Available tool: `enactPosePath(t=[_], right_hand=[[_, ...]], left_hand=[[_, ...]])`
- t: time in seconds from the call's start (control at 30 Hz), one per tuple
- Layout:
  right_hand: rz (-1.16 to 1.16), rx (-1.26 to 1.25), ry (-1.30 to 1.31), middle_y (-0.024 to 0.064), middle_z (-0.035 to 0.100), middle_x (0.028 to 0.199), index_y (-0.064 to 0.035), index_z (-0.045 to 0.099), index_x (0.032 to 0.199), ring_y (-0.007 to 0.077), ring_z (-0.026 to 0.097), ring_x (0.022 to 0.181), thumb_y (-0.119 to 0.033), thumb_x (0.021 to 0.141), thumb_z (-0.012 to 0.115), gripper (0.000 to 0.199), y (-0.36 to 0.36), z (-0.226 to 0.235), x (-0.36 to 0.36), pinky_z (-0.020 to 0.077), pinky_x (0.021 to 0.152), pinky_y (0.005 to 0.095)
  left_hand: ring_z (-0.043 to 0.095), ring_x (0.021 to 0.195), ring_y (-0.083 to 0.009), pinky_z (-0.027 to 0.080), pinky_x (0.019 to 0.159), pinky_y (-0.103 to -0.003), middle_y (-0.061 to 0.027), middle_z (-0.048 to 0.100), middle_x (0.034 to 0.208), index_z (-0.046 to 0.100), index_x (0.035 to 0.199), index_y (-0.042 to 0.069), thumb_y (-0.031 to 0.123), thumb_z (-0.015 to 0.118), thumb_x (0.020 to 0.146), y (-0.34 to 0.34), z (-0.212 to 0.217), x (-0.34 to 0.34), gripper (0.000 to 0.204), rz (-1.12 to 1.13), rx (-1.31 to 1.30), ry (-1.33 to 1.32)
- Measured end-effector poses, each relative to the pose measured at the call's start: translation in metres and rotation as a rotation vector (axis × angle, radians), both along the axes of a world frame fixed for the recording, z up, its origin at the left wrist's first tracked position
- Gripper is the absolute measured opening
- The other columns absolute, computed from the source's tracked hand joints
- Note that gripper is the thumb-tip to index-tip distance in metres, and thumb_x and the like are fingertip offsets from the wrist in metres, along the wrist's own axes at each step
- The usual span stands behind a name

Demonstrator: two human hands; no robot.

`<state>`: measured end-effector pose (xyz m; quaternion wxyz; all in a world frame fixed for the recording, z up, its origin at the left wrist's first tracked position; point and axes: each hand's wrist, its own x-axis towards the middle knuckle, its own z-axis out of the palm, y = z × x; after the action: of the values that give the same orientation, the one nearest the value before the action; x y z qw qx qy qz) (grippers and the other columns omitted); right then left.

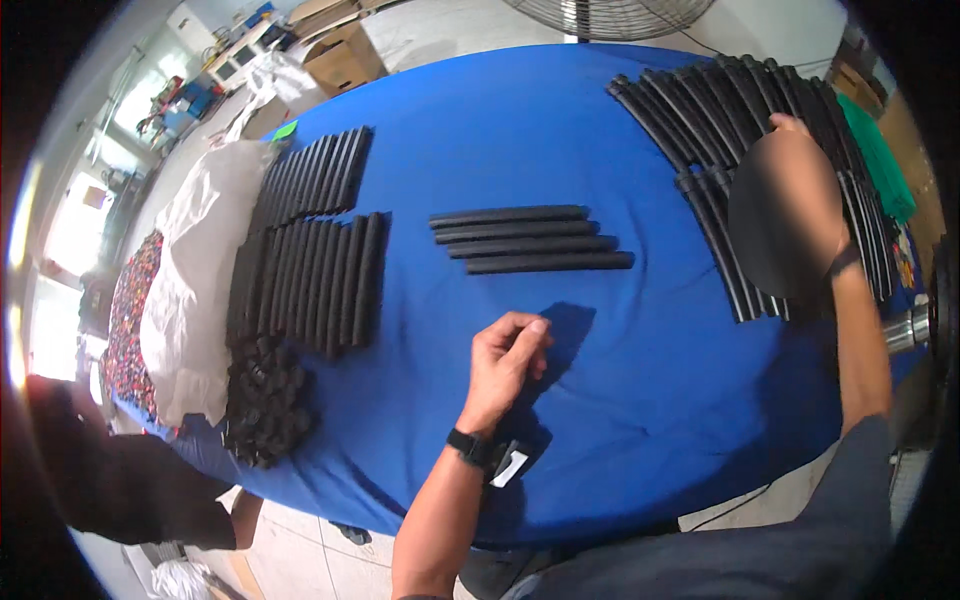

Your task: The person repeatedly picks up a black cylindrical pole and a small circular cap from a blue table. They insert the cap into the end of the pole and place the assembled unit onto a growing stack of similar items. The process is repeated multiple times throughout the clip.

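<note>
My left hand (pixel 505 365) is over the blue-covered table, its fingers curled in and the thumb pressed against them; anything inside is hidden. Just beyond it, several black tubes (pixel 530 245) lie side by side, crosswise. On the right, my right hand (pixel 805 190) is over a large spread of black tubes (pixel 690 110) with thicker ends, set in two rows. A dark blurred oval covers part of this hand, so I cannot see how its fingers stand. Next to my left wrist lies a small black item with a white label (pixel 510 466).
On the left, more black tubes (pixel 315 280) lie in two rows beside a white sack (pixel 195 290) and a heap of short black pieces (pixel 265 400). A person's dark sleeve (pixel 140 490) shows at lower left. Green cloth (pixel 880 160) hangs at right; a fan (pixel 610 15) stands behind.
</note>
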<state>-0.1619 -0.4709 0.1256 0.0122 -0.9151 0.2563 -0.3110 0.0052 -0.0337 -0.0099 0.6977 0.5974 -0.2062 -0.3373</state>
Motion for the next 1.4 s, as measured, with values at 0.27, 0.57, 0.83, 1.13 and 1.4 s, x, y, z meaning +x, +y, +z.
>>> enactPosePath(t=[0.27,0.57,0.83,1.13,1.4], right_hand=[[0.533,-0.027,0.312,0.0282,0.04,0.152,0.0075,0.037,0.148,0.0419,0.043,0.138,-0.012,0.088,0.07,0.071,0.226,-0.071,0.03,0.036,0.115,0.0487],[0.496,0.073,0.333,0.0197,0.061,0.124,0.006,0.052,0.136,0.0354,0.056,0.115,-0.012,0.092,0.066,0.05,0.243,-0.083,0.034,0.0456,0.098,0.0451],[0.595,0.004,0.305,0.0171,0.057,0.11,0.0024,0.054,0.135,0.0361,0.055,0.102,-0.015,0.084,0.075,0.057,0.273,-0.091,0.037,0.0457,0.089,0.0451],[0.646,0.469,0.335,0.0184,0.055,0.096,-0.0004,0.059,0.104,0.0385,0.057,0.092,-0.015,0.083,0.075,0.03,0.318,-0.095,-0.002,0.0463,0.082,0.0459],[0.62,0.386,0.265,0.0167,0.057,0.097,-0.0017,0.058,0.105,0.0365,0.056,0.092,-0.017,0.083,0.074,0.031,0.325,-0.107,-0.01,0.0441,0.083,0.0458]], left_hand=[[0.057,0.058,-0.0085,0.047,0.051,-0.024,-0.0037,0.067,0.078,0.069,0.099,0.001,0.022,0.064,0.102,-0.001,-0.004,0.001,0.022,-0.043,-0.059,0.031],[0.057,0.058,-0.008,0.046,0.05,-0.025,-0.002,0.065,0.075,0.069,0.095,0.003,0.025,0.065,0.101,-0.003,-0.006,0.001,0.023,-0.045,-0.101,0.029],[0.057,0.062,-0.0092,0.046,0.054,-0.028,-0.0013,0.066,0.078,0.069,0.093,0.001,0.025,0.067,0.099,0.056,0.027,-0.016,0.024,-0.083,0.167,-0.302],[0.066,0.074,-0.0279,0.054,0.065,-0.035,-0.0149,0.066,0.09,0.071,0.096,0.003,0.011,0.077,0.084,0.235,0.054,0.021,0.015,0.504,0.65,-1.088],[0.064,0.103,-0.0369,0.056,0.084,-0.044,-0.0161,0.056,0.113,0.065,0.128,0.011,0.013,0.075,0.084,0.281,0.043,0.04,0.044,0.508,1.172,-1.149]])
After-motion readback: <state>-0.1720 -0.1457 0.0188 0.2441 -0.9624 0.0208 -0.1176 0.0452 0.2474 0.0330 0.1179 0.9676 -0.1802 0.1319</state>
